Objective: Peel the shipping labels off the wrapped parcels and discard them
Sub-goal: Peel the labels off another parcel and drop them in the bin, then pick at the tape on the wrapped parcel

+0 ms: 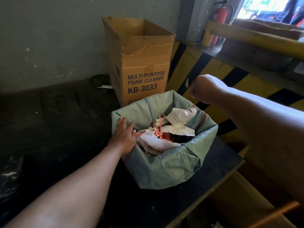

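A bin lined with a green woven sack stands in the middle of the view. Inside lie crumpled white labels, white paper scraps and red plastic strips. My left hand rests on the sack's left rim with its fingers straight. My right hand hovers above the bin's far right rim, bent down at the wrist, fingers curled under and hidden. Nothing shows in it. No wrapped parcel is in view.
An open cardboard box marked "foam cleaner" stands just behind the bin against the wall. A yellow-and-black striped barrier runs along the right. A red fire extinguisher stands far back. The bin sits on a dark surface.
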Motion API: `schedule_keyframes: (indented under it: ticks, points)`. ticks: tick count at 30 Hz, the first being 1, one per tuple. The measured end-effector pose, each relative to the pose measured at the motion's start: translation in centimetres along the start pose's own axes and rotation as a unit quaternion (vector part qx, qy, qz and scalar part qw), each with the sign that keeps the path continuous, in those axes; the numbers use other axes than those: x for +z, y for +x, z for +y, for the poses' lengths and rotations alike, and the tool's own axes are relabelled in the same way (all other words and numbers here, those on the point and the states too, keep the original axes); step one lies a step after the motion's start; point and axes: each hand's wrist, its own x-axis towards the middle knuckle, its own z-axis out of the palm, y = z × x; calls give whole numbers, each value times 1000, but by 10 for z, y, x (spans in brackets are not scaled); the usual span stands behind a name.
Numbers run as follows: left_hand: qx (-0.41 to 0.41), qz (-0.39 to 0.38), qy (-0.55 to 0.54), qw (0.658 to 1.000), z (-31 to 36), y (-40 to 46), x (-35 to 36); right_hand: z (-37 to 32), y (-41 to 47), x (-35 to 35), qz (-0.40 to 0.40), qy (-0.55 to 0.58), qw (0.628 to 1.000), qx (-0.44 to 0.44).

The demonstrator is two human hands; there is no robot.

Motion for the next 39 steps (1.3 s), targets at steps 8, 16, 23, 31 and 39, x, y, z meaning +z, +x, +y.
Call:
schedule_keyframes:
  ticks: [8, 16, 23, 31, 39]
  points:
    - [0, -42, 24, 999, 6, -4, -13, -30, -8, 1, -33, 8, 999, -22]
    - [-47, 2, 42, 998, -73, -52, -82, -183, -11, 22, -62, 52, 974, -212]
    - [-183, 60, 91, 977, -251, -150, -128, -373, -43, 68, -134, 84, 921, -356]
    - [-276, -1, 64, 959, -401, -250, -131, -542, -93, 137, -234, 114, 875, -407]
    - [-155, -3, 71, 985, -452, -240, -123, -614, -116, 185, -185, 196, 899, -346]
